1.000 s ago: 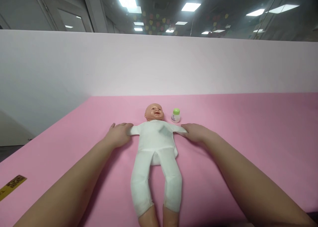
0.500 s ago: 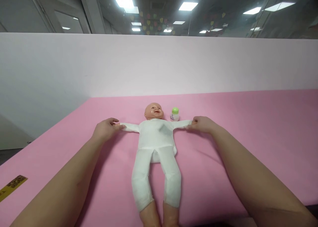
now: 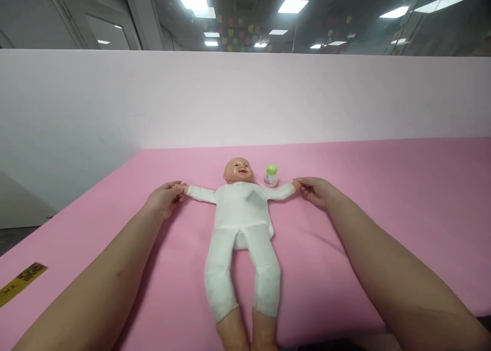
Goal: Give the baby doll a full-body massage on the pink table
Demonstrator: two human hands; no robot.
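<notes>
A baby doll [image 3: 242, 207] with a white cloth body lies on its back on a pink surface [image 3: 345, 289], its head at the far end and its bare lower legs towards me. Both its arms are stretched out sideways. My left hand [image 3: 164, 198] is closed on the doll's hand at the left, with fingers and thumb pinched around it. At the right, my right hand [image 3: 316, 191] pinches the doll's other hand between thumb and fingers. Beside the doll's head stands a small clear jar [image 3: 271, 176] with a green lid, upright and close to the doll's arm.
A white wall [image 3: 245, 100] rises behind the pink surface, with glass above it that shows ceiling lights. A yellow label strip [image 3: 23, 284] with a printed code lies at the left edge of the surface.
My fingers have moved from the doll's sleeve cuffs out onto its hands, so both cuffs now show. The doll and the jar stay in place; the view has shifted slightly.
</notes>
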